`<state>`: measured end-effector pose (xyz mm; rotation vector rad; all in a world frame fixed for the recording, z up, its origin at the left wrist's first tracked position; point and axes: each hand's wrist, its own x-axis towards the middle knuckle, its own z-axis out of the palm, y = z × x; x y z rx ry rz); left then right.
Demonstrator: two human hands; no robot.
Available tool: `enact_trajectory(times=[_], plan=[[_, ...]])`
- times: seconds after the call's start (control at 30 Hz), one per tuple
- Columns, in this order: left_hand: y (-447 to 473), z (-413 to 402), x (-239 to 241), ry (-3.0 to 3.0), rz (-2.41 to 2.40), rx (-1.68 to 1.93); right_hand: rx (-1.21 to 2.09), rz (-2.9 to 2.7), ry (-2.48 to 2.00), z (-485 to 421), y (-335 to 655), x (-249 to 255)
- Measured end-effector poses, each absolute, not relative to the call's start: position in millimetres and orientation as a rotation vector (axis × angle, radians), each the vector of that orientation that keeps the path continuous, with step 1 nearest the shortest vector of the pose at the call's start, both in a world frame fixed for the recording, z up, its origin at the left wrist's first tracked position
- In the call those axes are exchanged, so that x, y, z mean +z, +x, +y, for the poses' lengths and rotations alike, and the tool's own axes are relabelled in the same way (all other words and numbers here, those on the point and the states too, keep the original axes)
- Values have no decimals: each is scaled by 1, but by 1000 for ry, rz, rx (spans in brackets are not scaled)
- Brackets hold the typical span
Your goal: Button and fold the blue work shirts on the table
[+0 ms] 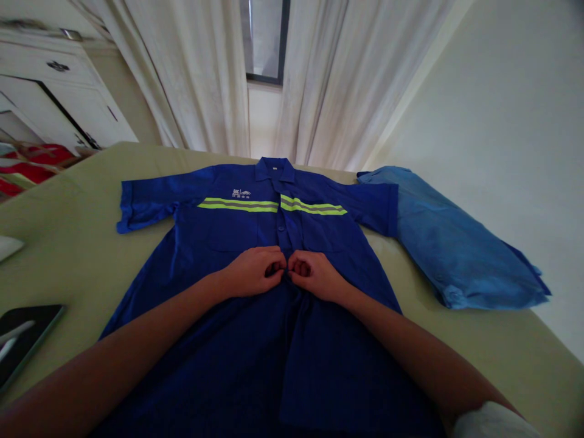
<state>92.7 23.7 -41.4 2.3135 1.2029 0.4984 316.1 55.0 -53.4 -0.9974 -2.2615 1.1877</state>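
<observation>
A dark blue short-sleeved work shirt [219,231] lies spread on its back, collar away from me, with a yellow-green reflective stripe across the chest and a white logo. My left hand [257,271] pinches the front placket from the left, thumb against fingertips. Facing it, my right hand [316,274] pinches the placket from the right. Their fingertips almost meet over the front opening. A button [280,229] shows just above them, on the upper placket. Below the hands the two front edges hang apart slightly. Whatever lies between the fingertips is hidden.
The shirt rests on a bed-like surface with a pale green cover [82,243]. To the right lies a folded lighter-blue garment [465,237] by the wall. A black tablet [31,334] with a white pen [16,331] is at left. Curtains [201,73] and a white cabinet [59,91] stand behind.
</observation>
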Motion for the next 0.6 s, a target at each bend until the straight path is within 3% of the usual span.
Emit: enact_trajectory(times=[0.6], plan=[[98, 29, -34, 1898, 1377, 458, 1144, -2265, -1014, 54, 316, -54]])
